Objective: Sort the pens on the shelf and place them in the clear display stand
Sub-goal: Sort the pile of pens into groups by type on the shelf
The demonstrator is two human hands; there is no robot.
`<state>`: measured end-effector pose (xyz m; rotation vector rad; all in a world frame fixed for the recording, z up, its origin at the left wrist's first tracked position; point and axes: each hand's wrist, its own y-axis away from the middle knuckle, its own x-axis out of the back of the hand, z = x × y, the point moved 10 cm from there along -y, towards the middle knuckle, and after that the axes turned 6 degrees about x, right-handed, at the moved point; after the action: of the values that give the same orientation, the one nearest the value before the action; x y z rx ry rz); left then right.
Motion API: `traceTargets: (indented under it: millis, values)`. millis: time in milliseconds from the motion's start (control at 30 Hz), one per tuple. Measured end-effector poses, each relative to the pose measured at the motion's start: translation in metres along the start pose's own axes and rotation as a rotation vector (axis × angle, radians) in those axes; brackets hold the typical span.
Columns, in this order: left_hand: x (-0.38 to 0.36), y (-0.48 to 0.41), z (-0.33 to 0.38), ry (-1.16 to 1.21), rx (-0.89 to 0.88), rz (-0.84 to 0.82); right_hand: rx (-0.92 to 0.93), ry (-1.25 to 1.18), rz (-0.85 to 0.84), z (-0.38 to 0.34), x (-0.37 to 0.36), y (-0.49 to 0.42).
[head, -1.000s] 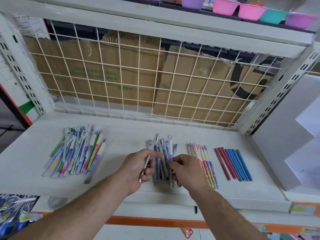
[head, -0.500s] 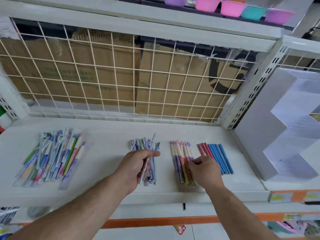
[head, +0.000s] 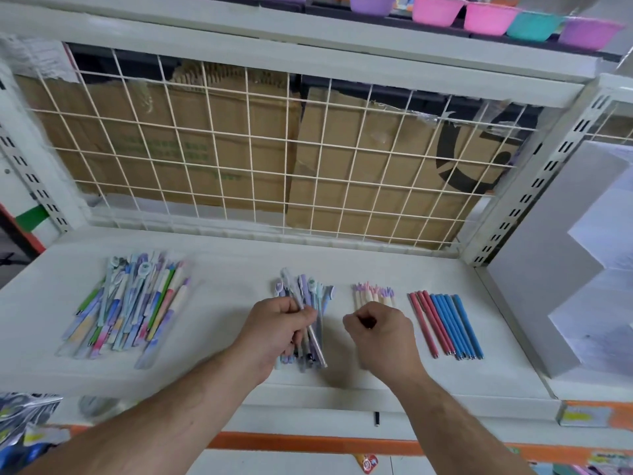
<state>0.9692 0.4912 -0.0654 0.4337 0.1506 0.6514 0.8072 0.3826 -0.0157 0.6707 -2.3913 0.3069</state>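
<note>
1. Grey pen (head: 317,344) is pinched between the thumb and fingers of the left hand (head: 281,329) and held slanting over the middle pile (head: 310,289). Same grip as half a second back, and the hand has hardly moved.
2. Right hand (head: 383,334) is where the change is. A second ago it was picking at the middle pile, and half a second ago it lay on the pastel row (head: 375,294). Now it has lifted clear and drawn back toward the left, fingers curled into a loose fist with no pen showing in it.
3. My reading: work on the pastel row is finished for now, and the right hand is heading back to the middle pile for the next pick.
4. Pens all lie on the shelf (head: 222,303). The mixed heap (head: 126,303) is at far left, well apart and still jumbled. Then come the middle pile, the pastel row, and the red-and-blue row (head: 445,323), laid parallel. None of these has shifted.
5. Task is still in the sorting stage. I can make out no clear stand. A white stepped block (head: 534,303) stands in the next bay, but whether that is it, I cannot tell. No pens are in it.
6. Behind: wire grid (head: 274,149) with cardboard (head: 342,173) at its back, and bowls (head: 486,17) on the tier above.
</note>
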Motion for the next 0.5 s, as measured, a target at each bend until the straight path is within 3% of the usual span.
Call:
traceTargets:
  millis: [133,367,500]
  values:
    - [0.031,-0.005,0.008,-0.227,-0.052,0.146,0.014,-0.009,-0.031,-0.004,-0.012,0.002]
    - [0.056,-0.017,0.014,-0.64,-0.067,0.223,-0.019,-0.003,-0.059,-0.004,-0.024,0.006]
    - [0.051,-0.021,0.017,-0.711,-0.116,0.223,-0.003,0.012,-0.048,-0.009,-0.025,0.009]
